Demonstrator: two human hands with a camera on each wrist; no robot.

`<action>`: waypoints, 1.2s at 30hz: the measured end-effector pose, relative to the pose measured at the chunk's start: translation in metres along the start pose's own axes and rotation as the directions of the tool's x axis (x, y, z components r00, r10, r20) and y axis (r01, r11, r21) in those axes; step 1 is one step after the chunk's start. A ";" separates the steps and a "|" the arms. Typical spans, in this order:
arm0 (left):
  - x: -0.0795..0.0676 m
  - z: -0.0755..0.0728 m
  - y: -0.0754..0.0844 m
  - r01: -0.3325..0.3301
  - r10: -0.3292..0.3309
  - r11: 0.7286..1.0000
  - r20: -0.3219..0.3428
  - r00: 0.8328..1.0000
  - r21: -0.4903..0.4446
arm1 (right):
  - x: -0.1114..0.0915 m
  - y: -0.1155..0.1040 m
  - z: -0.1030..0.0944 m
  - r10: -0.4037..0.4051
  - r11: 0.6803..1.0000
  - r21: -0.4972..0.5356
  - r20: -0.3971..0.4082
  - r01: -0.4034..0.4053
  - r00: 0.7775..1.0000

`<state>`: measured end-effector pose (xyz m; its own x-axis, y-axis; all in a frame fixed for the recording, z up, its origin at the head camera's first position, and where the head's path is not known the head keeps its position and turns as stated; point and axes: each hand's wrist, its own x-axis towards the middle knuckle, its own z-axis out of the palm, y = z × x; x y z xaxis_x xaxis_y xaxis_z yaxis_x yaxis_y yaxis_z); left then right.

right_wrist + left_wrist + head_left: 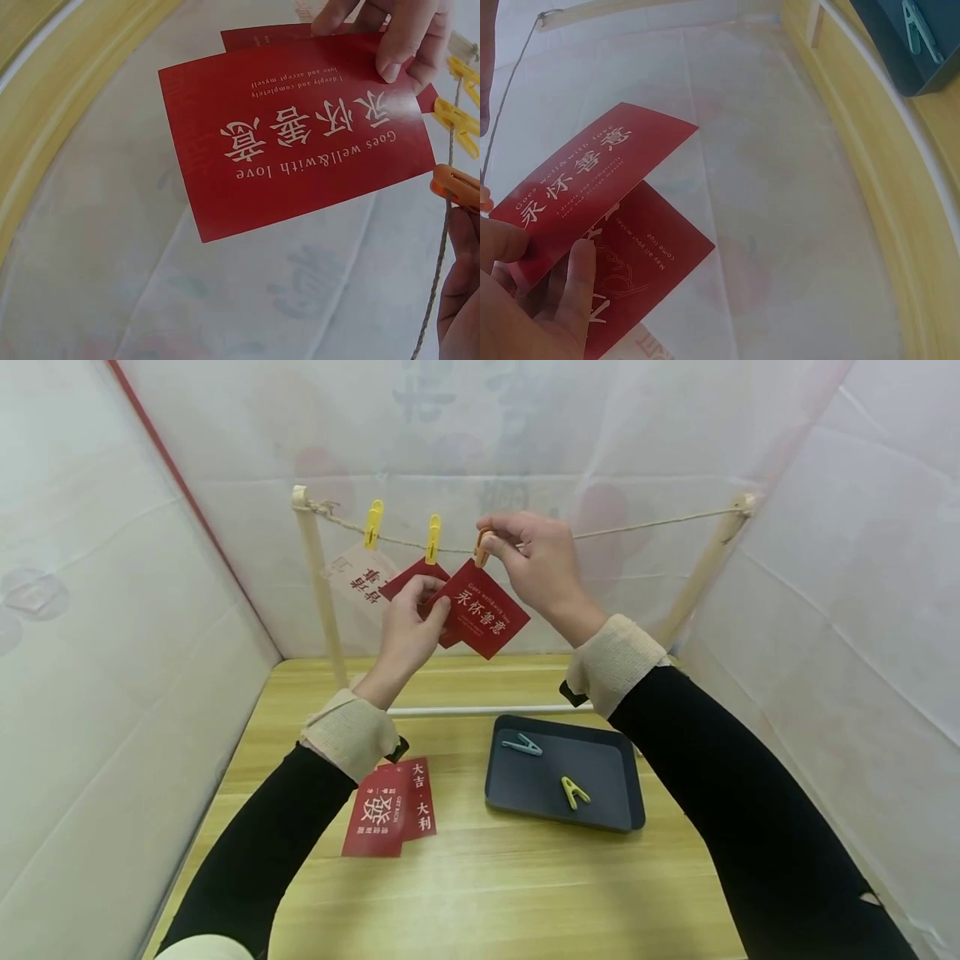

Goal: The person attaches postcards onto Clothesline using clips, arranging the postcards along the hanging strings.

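Observation:
Between thumb and fingers my left hand (pixel 409 628) pinches the left edge of a red card (pixel 491 610) with white characters. My right hand (pixel 546 560) pinches an orange clothespin (pixel 482 550) on the string (pixel 630 527), right at the card's top corner. In the right wrist view the orange clothespin (pixel 456 187) meets that corner; how firmly it bites the card I cannot tell. Just behind hangs another red card (pixel 660 255), under a yellow clothespin (pixel 432 539) and partly covered. Farther left, a pale card (pixel 363 578) hangs from a second yellow clothespin (pixel 373 524).
Wooden posts (pixel 318 577) hold the string at both ends. A dark tray (pixel 525 800) on the table contains a light blue clothespin (pixel 522 744) and a yellow-green clothespin (pixel 574 792). Overlapping red cards (pixel 378 818) lie on the table by the left forearm. White sheets enclose the sides and back.

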<state>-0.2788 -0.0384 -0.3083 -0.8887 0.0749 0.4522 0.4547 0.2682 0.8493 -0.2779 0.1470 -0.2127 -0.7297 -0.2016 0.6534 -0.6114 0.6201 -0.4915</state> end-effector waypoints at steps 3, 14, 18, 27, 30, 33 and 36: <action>0.000 -0.001 0.001 -0.004 0.004 1.000 0.014 1.000 0.005 | 0.000 -0.001 0.001 0.007 0.999 -0.031 -0.002 -0.007 1.000; -0.001 -0.001 -0.003 -0.030 0.030 1.000 0.013 0.999 -0.002 | -0.004 -0.004 0.003 0.003 0.997 -0.083 0.029 -0.001 1.000; -0.002 -0.003 -0.002 -0.037 0.037 0.999 0.009 0.999 0.007 | -0.003 -0.004 0.003 0.008 0.995 -0.095 0.041 -0.004 0.999; -0.007 -0.003 0.000 -0.011 0.011 1.000 0.024 1.000 -0.008 | -0.004 -0.003 0.005 0.018 0.990 -0.141 0.062 -0.009 0.998; -0.008 -0.003 0.001 -0.013 0.013 1.000 0.018 1.000 -0.006 | -0.004 -0.003 0.006 0.019 0.988 -0.154 0.062 -0.009 0.998; -0.008 -0.002 0.002 -0.014 0.014 1.000 0.020 1.000 -0.009 | -0.004 -0.004 0.007 0.026 0.987 -0.160 0.058 -0.016 0.998; -0.008 -0.002 0.002 -0.012 0.012 1.000 0.021 1.000 -0.016 | -0.004 -0.004 0.008 0.034 0.985 -0.170 0.070 -0.022 0.997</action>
<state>-0.2708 -0.0408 -0.3101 -0.8842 0.0981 0.4567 0.4660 0.2515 0.8483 -0.2748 0.1393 -0.2178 -0.7698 -0.2326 0.5944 -0.5343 0.7442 -0.4008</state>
